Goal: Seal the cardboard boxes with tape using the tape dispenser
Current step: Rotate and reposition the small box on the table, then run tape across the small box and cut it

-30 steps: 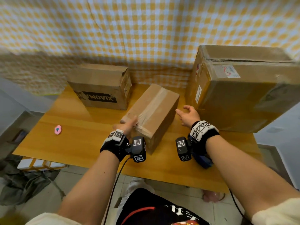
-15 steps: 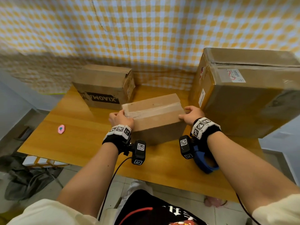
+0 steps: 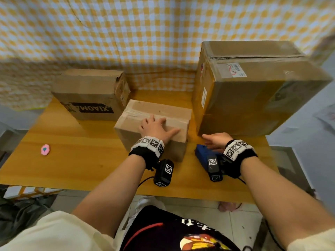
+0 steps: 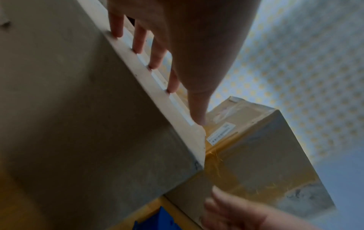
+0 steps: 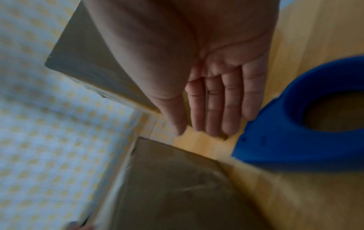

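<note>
From the head camera, I see my left hand (image 3: 155,128) lying flat, fingers spread, on the small taped box (image 3: 154,122) mid-counter, while my right hand (image 3: 215,142) hovers open and empty over the blue tape dispenser (image 3: 201,154). Left wrist shows fingertips (image 4: 116,29) pressing the box's top edge; right wrist shows straight fingers (image 5: 212,109) just beside the dispenser, so I judge the pickup comes next, needing a firm handle grasp.

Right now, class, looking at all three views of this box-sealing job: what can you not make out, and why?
- Tape dispenser: in the head view the right hand and wrist camera cover its rear; the right wrist view crops it.
- Shipping label on the large box: print too small.
- Small box: top hidden under the left hand.
- Right wrist view: motion-blurred.
</note>
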